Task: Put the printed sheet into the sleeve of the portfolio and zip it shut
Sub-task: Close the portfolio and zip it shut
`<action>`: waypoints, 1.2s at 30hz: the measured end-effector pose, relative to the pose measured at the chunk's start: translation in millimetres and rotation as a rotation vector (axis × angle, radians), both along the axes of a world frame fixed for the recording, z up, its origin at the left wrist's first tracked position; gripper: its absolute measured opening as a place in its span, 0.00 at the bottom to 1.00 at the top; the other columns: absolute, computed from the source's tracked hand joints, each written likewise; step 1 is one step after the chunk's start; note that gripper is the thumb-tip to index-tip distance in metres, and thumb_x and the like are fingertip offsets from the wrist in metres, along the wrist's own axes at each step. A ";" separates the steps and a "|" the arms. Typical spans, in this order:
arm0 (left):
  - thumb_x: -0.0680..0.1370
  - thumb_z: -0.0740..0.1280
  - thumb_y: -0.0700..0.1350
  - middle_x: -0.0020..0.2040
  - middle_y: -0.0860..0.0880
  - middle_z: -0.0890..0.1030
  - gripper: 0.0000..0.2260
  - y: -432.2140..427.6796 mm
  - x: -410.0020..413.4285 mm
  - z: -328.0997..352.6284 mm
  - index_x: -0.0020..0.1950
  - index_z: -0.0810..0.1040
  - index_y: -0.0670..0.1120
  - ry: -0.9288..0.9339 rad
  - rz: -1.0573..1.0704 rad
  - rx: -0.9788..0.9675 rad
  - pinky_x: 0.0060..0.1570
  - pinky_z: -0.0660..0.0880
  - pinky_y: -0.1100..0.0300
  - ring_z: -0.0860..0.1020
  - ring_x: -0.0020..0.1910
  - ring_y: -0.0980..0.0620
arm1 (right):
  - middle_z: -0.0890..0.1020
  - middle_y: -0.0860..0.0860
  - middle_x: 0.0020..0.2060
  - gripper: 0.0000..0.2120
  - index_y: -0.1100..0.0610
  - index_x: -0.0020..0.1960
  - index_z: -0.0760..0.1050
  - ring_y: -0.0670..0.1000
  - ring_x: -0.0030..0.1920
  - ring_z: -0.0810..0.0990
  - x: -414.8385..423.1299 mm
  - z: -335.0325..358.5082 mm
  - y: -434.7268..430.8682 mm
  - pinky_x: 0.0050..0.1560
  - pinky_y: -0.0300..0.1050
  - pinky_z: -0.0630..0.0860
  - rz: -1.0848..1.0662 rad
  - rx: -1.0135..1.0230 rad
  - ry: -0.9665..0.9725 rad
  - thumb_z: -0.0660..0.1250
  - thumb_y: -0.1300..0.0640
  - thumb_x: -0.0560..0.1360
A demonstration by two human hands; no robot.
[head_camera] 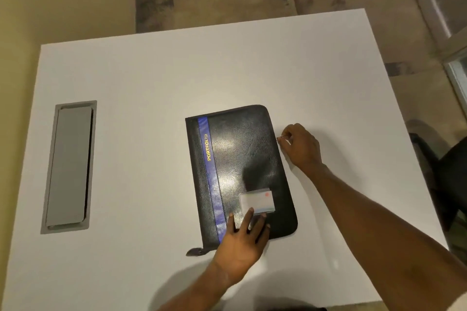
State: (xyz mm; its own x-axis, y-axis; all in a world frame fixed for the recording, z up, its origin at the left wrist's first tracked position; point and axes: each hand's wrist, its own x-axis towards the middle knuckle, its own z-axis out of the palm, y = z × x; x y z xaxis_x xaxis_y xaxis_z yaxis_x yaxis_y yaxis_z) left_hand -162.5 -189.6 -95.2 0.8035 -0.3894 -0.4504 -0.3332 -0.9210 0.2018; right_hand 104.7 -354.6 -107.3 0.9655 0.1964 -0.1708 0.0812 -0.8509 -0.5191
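A black portfolio [240, 159] with a blue stripe and yellow lettering lies closed on the white table [151, 78]. My left hand [240, 240] rests flat on its near end, fingers spread beside a small card window [257, 201] on the cover. At the portfolio's right edge, my right hand [302, 146] pinches the small metal zipper pull [281, 137] between thumb and forefinger. A dark zipper tab [195, 251] sticks out at the near left corner. No printed sheet is visible.
A grey cable hatch [70, 166] is set into the table at the left. A dark chair [449, 174] stands off the table's right edge. Patterned floor lies beyond the far edge.
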 end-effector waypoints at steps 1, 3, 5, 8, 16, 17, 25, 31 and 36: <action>0.67 0.83 0.44 0.70 0.44 0.80 0.31 1.7 0.8 -0.1 0.69 0.80 0.47 0.010 -0.002 -0.003 0.54 0.79 0.30 0.78 0.69 0.35 | 0.80 0.49 0.46 0.06 0.53 0.48 0.77 0.51 0.44 0.81 9.8 -0.1 3.2 0.48 0.52 0.80 0.013 0.003 -0.004 0.72 0.53 0.78; 0.66 0.84 0.46 0.71 0.45 0.80 0.32 4.9 2.5 0.9 0.69 0.80 0.48 0.013 -0.013 -0.010 0.55 0.79 0.30 0.79 0.69 0.36 | 0.80 0.48 0.45 0.06 0.53 0.47 0.77 0.52 0.43 0.81 27.1 -0.3 8.3 0.48 0.50 0.78 0.043 0.008 -0.008 0.73 0.53 0.77; 0.72 0.79 0.49 0.73 0.45 0.78 0.29 8.6 5.2 1.5 0.72 0.77 0.49 -0.030 -0.034 -0.077 0.60 0.78 0.32 0.78 0.70 0.38 | 0.80 0.48 0.44 0.06 0.52 0.47 0.77 0.51 0.42 0.80 39.8 -1.3 11.5 0.48 0.49 0.77 0.076 0.012 -0.003 0.73 0.53 0.77; 0.79 0.65 0.51 0.77 0.47 0.71 0.24 28.3 44.9 11.0 0.75 0.73 0.48 -0.147 0.144 -0.259 0.62 0.77 0.41 0.77 0.68 0.41 | 0.79 0.47 0.42 0.06 0.52 0.47 0.76 0.49 0.39 0.77 46.6 -4.0 12.2 0.46 0.50 0.78 0.121 0.015 0.011 0.73 0.53 0.77; 0.81 0.64 0.42 0.77 0.46 0.70 0.24 96.6 257.7 24.2 0.78 0.70 0.44 -0.262 0.729 -0.304 0.62 0.76 0.48 0.73 0.71 0.43 | 0.80 0.51 0.43 0.07 0.55 0.46 0.77 0.54 0.41 0.79 42.5 -10.5 8.7 0.47 0.57 0.79 0.101 0.065 0.052 0.72 0.53 0.78; 0.81 0.64 0.42 0.75 0.46 0.70 0.23 99.2 274.5 21.8 0.77 0.71 0.44 -0.249 0.744 -0.302 0.60 0.76 0.48 0.74 0.69 0.43 | 0.80 0.50 0.43 0.07 0.55 0.47 0.77 0.54 0.41 0.79 41.9 -11.0 8.7 0.47 0.57 0.79 0.090 0.072 0.044 0.73 0.53 0.78; 0.77 0.63 0.43 0.48 0.45 0.78 0.07 91.9 312.2 9.5 0.47 0.80 0.43 0.005 0.773 -0.368 0.45 0.75 0.53 0.80 0.50 0.40 | 0.78 0.47 0.42 0.06 0.51 0.47 0.74 0.52 0.40 0.77 34.3 -17.7 8.3 0.44 0.55 0.79 0.057 0.168 -0.019 0.71 0.54 0.80; 0.78 0.65 0.46 0.62 0.45 0.76 0.17 86.0 303.0 9.1 0.67 0.80 0.47 -0.018 0.807 -0.429 0.54 0.72 0.57 0.78 0.58 0.45 | 0.79 0.50 0.44 0.05 0.55 0.49 0.76 0.53 0.41 0.79 50.7 -18.1 14.9 0.44 0.58 0.80 0.032 0.219 -0.033 0.70 0.56 0.81; 0.80 0.66 0.47 0.63 0.47 0.76 0.17 80.8 298.4 10.1 0.68 0.80 0.47 -0.057 0.809 -0.469 0.55 0.69 0.59 0.78 0.59 0.47 | 0.79 0.51 0.45 0.02 0.55 0.50 0.77 0.53 0.42 0.79 87.5 -14.7 26.9 0.46 0.59 0.80 0.099 0.176 -0.038 0.70 0.60 0.80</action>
